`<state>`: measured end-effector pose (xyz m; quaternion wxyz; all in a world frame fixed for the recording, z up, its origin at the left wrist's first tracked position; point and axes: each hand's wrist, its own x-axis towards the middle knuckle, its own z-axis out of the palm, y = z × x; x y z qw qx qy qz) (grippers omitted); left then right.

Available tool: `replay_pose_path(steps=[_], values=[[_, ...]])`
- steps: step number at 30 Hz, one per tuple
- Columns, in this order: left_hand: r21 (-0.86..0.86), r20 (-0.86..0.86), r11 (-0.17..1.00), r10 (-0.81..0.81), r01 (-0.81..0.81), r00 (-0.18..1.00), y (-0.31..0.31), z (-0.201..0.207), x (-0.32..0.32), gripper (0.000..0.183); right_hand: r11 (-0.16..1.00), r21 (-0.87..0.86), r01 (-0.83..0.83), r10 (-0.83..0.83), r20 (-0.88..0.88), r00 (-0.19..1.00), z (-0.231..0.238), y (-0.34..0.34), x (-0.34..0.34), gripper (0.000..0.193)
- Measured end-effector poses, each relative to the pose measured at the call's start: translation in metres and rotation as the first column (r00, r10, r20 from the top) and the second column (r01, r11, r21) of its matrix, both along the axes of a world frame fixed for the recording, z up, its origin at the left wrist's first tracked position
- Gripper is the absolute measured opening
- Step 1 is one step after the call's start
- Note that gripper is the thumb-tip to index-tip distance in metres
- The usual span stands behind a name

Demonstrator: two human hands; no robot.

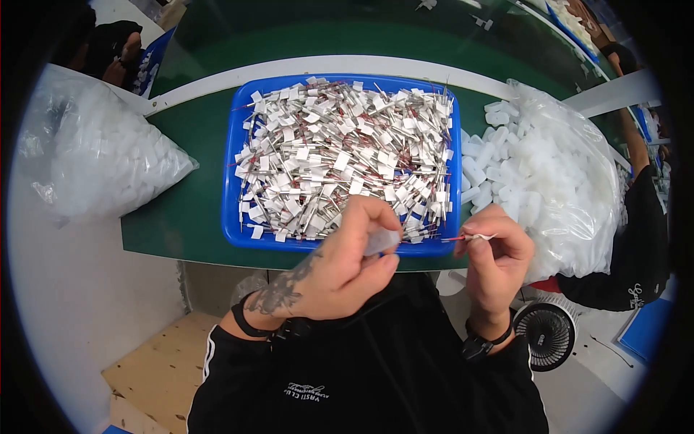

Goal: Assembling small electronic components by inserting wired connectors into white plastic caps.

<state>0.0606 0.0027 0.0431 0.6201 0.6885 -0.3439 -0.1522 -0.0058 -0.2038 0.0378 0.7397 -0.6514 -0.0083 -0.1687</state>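
Note:
My left hand [349,269] is closed round a small translucent plastic tube [381,241], held just in front of the blue tray's near edge. To its right, my right hand [497,253] pinches a thin metal-tipped part with red and white wires [463,238], its tip pointing left toward the tube. The two pieces are apart. Beyond my hands stands a blue tray [230,210] heaped with many similar thin metal parts with red wires and white tags [340,159].
A clear bag of translucent pieces [108,152] lies at the left. Another bag [571,173] at the right spills translucent caps [491,155] onto the green table [173,224]. A white ledge [325,64] runs behind the tray. A black fan [546,334] stands below right, near a co-worker's sleeve [625,253].

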Motion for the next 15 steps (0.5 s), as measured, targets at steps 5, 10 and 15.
replay_pose_path(steps=[5, 10, 15], values=[[0.042, -0.233, 0.999, 0.001, 0.008, 0.972, -0.021, -0.004, -0.008, 0.036, 0.826, 0.558, -0.085, 0.153, -0.075, 0.985, -0.026, 0.023, -0.002, 0.017], [0.132, 0.128, 0.979, 0.14, -0.157, 0.982, -0.022, 0.002, 0.002, 0.033, 0.781, 0.623, -0.048, 0.159, -0.124, 0.979, -0.025, 0.016, -0.004, 0.018], [-0.168, -0.437, 0.983, -0.011, -0.07, 0.899, -0.019, -0.003, 0.002, 0.033, 0.866, 0.5, -0.031, 0.079, -0.074, 0.994, -0.016, 0.012, -0.006, 0.016]])
